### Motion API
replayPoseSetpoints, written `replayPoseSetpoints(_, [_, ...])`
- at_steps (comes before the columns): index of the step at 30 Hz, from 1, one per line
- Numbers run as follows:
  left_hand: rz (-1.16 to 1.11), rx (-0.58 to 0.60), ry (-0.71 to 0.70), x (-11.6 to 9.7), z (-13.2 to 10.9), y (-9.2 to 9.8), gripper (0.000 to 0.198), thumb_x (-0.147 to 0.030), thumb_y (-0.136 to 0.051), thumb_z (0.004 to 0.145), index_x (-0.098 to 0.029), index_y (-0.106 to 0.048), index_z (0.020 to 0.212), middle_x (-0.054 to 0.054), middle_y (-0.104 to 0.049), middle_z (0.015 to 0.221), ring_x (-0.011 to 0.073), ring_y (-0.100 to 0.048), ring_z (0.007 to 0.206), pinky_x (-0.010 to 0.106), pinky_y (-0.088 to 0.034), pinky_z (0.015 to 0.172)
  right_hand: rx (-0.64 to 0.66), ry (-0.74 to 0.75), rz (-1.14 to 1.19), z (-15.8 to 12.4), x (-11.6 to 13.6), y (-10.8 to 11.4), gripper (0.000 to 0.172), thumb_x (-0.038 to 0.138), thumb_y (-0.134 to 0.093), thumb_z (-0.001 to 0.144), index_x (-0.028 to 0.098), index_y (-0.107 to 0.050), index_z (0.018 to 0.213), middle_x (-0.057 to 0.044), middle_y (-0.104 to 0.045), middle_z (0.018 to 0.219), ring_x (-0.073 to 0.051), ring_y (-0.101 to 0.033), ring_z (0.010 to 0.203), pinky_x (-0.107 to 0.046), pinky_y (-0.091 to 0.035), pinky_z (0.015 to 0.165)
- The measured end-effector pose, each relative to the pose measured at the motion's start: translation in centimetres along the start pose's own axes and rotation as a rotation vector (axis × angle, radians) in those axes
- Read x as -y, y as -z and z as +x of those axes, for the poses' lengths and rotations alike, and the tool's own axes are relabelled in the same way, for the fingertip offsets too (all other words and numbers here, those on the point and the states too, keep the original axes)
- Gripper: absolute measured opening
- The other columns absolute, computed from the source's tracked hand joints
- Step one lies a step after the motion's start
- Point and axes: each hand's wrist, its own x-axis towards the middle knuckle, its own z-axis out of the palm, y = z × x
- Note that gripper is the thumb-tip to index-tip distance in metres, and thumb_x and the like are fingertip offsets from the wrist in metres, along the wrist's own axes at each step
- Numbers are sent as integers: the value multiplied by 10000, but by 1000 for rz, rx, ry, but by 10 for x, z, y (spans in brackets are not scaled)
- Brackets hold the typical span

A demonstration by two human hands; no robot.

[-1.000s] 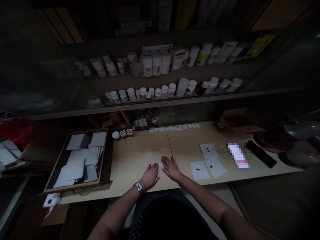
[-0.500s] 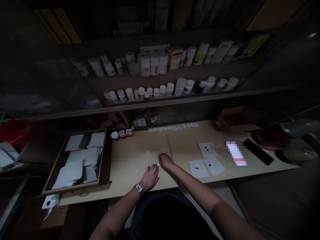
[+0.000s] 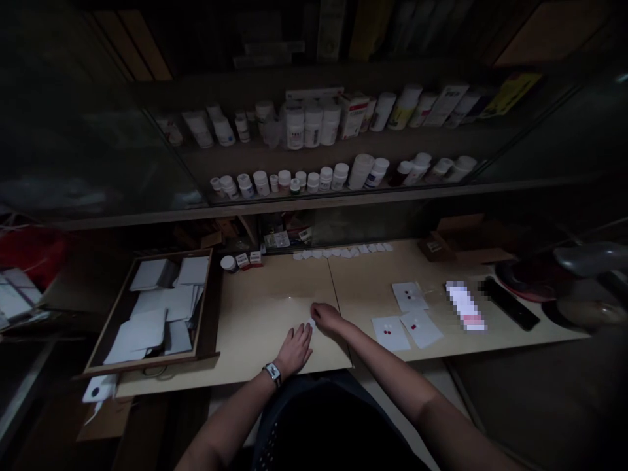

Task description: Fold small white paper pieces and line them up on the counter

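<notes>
My left hand [image 3: 296, 350] lies flat and open on the pale wooden counter [image 3: 260, 307], with a wristwatch [image 3: 271, 374] on its wrist. My right hand [image 3: 326, 317] rests just beside it, fingers curled closed. Between the two hands, a small white paper slip [image 3: 312, 323] lies on the counter, touching or almost touching the right fingertips. To the right are several white paper squares, including one with red and white tablets [image 3: 390, 333] and another [image 3: 420, 328]. A third [image 3: 409, 296] lies behind them. A row of small paper slips [image 3: 341, 252] runs along the counter's back edge.
An open wooden drawer [image 3: 147, 363] holding white paper packets sits left of the hands. Glass-fronted shelves of white medicine bottles [image 3: 314, 127] stand behind the counter. A blurred phone [image 3: 465, 306], black remote [image 3: 510, 304] and cardboard box [image 3: 441, 245] lie to the right.
My right hand has gone from flat with spread fingers to curled closed, and it has moved left toward the paper slip. My left hand has stayed in place.
</notes>
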Motion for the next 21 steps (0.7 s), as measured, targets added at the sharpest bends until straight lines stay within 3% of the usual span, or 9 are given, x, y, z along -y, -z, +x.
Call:
replayPoseSetpoints(5, [4,-9,32,-2,1,-8,602,-410,-306,949,-91,-220,1452,161,-300,1482,285,-284,1338,445,-300,1020,-56,-165,242,5,-4,-13,191,135,-677,650,164,-684,839,-18,-663,770,-131,-568,686,-201,-350,592])
replayPoseSetpoints(10, [26,-46,66,-5,-3,-25,595,-397,-291,951,-107,-196,1462,159,-305,1480,298,-282,1338,476,-279,1035,-138,-222,283,0,-1,-28,84,139,-673,651,159,-692,729,-33,-676,759,-143,-589,693,-210,-364,590])
replayPoseSetpoints(14, [12,-69,79,-5,-4,-30,596,-389,-293,949,-116,-180,1467,142,-297,1487,297,-280,1337,480,-273,1042,-239,-151,313,-8,-3,-34,49,145,-648,681,183,-679,675,-16,-668,720,-144,-588,680,-217,-366,601])
replayPoseSetpoints(21, [-51,-72,127,-8,1,-21,596,-396,-321,939,-118,-219,1457,138,-326,1473,295,-295,1323,478,-290,1032,-445,81,259,-20,0,-46,154,109,-533,776,185,-631,685,-27,-615,756,-148,-561,749,-224,-385,678])
